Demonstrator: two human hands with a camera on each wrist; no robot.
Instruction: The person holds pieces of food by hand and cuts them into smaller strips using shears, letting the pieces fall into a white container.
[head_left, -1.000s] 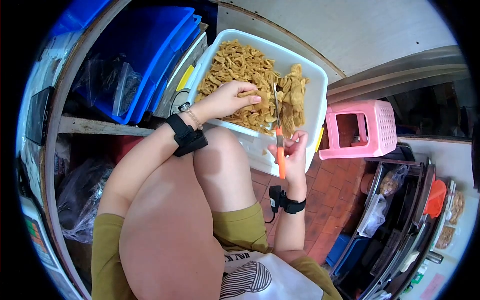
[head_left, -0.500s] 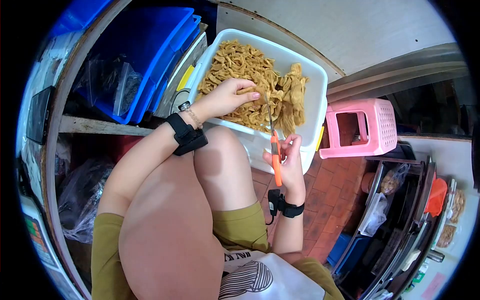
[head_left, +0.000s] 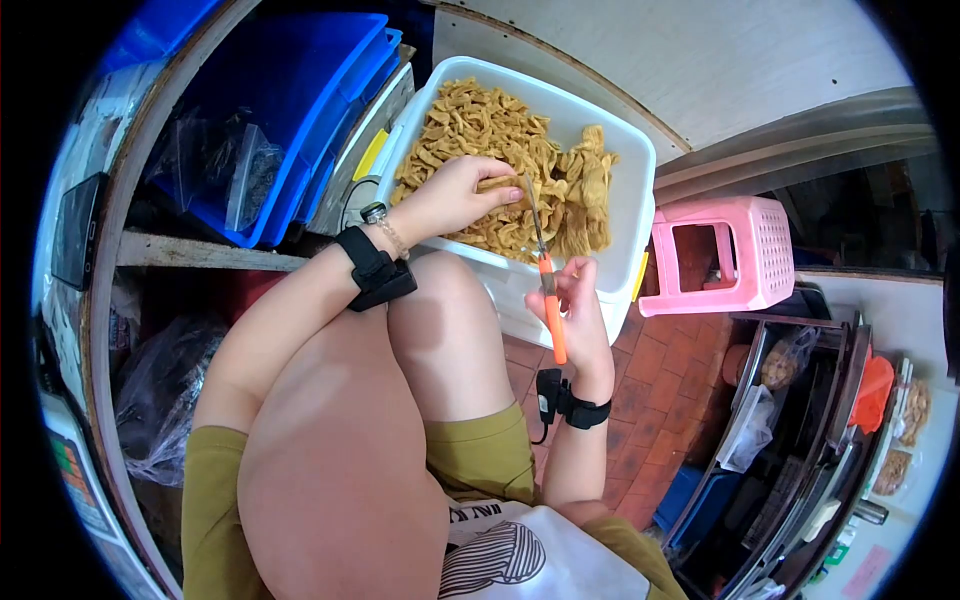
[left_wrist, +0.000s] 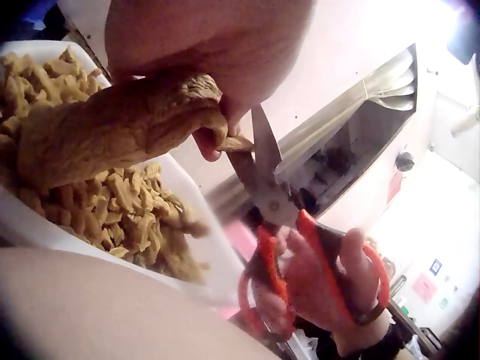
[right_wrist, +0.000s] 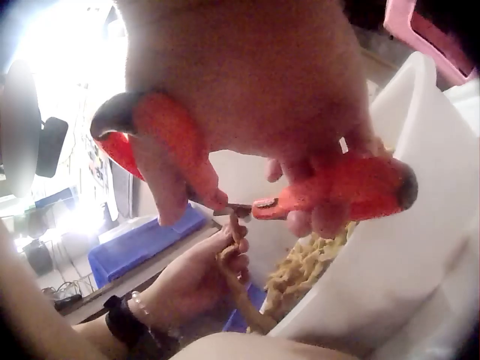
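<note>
My left hand point(head_left: 455, 200) grips a wrinkled tan roll of food point(left_wrist: 112, 131) over a white bin point(head_left: 627, 205). In the left wrist view the roll's narrow end sticks out past my fingertips. Orange-handled scissors point(head_left: 553, 318) are in my right hand point(head_left: 582, 315), with fingers and thumb through the handle loops. Their blades point(left_wrist: 264, 150) stand apart, right at the narrow end of the roll. Below, a heap of short tan pieces point(head_left: 475, 120) fills the bin's left part. Longer uncut tan strips point(head_left: 588, 190) lie on its right side.
A pink plastic stool point(head_left: 765, 255) stands right of the bin, on red floor tiles point(head_left: 640, 400). Blue crates point(head_left: 300, 90) are stacked at the left, with a clear bag point(head_left: 250, 175) in front. The person's bent leg point(head_left: 345, 450) lies close below the bin.
The scissors have swung left, from beside the uncut strips to the roll's end at my left fingertips. My right hand shifted slightly left with them. The left hand has stayed nearly in place.
</note>
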